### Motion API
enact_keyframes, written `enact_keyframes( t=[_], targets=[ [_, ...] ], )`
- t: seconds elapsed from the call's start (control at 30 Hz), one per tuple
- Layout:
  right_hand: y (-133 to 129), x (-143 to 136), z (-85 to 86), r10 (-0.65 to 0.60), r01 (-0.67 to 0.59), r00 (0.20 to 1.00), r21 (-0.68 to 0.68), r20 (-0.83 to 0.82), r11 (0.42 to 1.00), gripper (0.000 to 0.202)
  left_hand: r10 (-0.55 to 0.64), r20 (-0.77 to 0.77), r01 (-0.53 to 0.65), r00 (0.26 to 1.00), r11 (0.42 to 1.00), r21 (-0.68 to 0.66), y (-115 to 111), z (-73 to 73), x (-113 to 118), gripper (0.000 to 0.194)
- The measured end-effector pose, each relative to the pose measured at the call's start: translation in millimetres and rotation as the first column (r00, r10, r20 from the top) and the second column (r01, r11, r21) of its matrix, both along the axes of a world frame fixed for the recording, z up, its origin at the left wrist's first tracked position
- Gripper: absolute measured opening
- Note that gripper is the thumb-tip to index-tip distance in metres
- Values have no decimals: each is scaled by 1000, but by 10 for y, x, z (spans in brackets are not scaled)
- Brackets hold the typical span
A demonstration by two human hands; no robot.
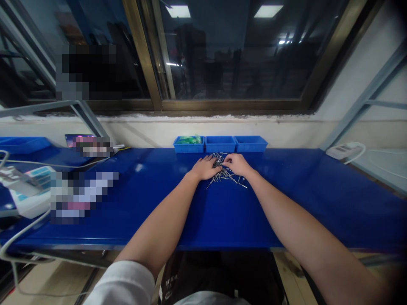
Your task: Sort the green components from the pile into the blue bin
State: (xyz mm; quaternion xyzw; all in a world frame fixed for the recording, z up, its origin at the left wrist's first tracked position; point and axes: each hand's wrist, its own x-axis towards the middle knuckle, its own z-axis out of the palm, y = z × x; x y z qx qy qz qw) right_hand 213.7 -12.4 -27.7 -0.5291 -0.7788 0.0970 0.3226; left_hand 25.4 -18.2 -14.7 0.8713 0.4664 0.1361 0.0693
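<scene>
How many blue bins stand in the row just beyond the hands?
3, side by side: the left bin, with green material in it, the middle bin and the right bin. None looks hidden.

Round the edges of the workspace

We see a wide window (235,51) in a brown frame (235,105), its dark glass mirroring bright rectangular lights (269,11). On our left sit a white boxy device (28,207), a lit, partly blurred screen (70,141) and a low blue tray (23,145). On our right, a white power strip (343,150) lies near a slanted grey post (365,103).
</scene>
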Motion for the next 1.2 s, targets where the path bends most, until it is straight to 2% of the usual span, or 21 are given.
enact_keyframes(
  t=[0.17, 0.33, 0.4, 0.57, 0.77, 0.97, 1.2],
  targets=[
    [-2, -16, 29, 4, -4, 1000, 82, 7, 997, 17, 30, 42, -31, 999, 999, 17, 29, -28, 2, 60],
    [-25, -78, 111, -22, 42, 995, 211, -97, 977, 17, 1, 160, -32, 987, 981, 192, 43, 0, 14, 53],
    [-41, -114, 136, -1, 41, 980, 196, -198, 980, 17, -52, 186, 4, 981, 969, 248, 17, 46, 24, 45],
    [-74, -191, 155, 39, -14, 913, 63, -405, 998, 20, -138, 197, 74, 971, 950, 304, -53, 138, 50, 30],
    [-53, -208, 151, 52, -70, 814, -8, -579, 998, 22, -190, 204, 106, 960, 926, 363, -25, 122, 59, 26],
    [-40, -180, 161, 37, -82, 759, -40, -650, 996, 26, -138, 285, 15, 949, 918, 395, -7, 100, 50, 26],
    [-81, -177, 196, 85, -143, 739, -32, -668, 989, 29, -110, 269, -1, 957, 924, 382, -19, 118, 47, 27]
  ],
)
